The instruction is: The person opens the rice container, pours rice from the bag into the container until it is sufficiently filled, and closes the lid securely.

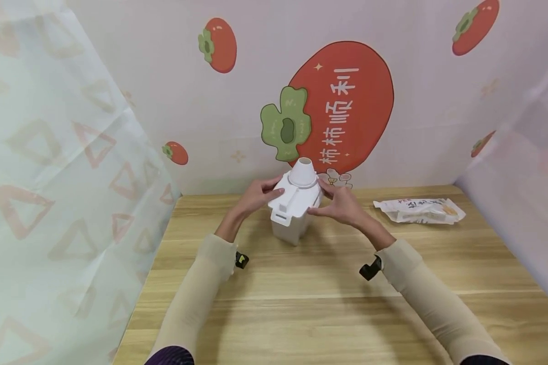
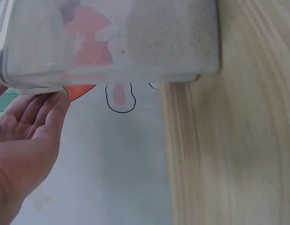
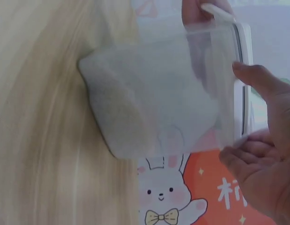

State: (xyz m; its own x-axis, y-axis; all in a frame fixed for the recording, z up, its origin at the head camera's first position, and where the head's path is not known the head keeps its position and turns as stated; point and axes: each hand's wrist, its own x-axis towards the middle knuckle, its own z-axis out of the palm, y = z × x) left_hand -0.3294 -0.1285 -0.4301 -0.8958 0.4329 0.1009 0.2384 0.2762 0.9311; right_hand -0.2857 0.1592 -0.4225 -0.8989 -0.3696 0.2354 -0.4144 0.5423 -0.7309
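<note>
A translucent storage container (image 1: 285,231) stands on the table close to the back wall, its white lid (image 1: 295,198) on top. From the lid's far end rises a white cone-shaped piece (image 1: 303,173), open at its tip. Pale, fine-grained contents (image 3: 119,112) show through the container's lower part in the right wrist view. My left hand (image 1: 258,195) grips the lid's left edge, thumb on top. On the opposite side my right hand (image 1: 342,204) holds the lid's edge between thumb and fingers. In the left wrist view, the left fingers (image 2: 41,112) curl under the rim.
To the right, a white printed plastic packet (image 1: 420,211) lies on the wooden table (image 1: 301,304). Behind stands a wall (image 1: 237,116) with persimmon drawings, and patterned sheets (image 1: 73,177) hang at the sides.
</note>
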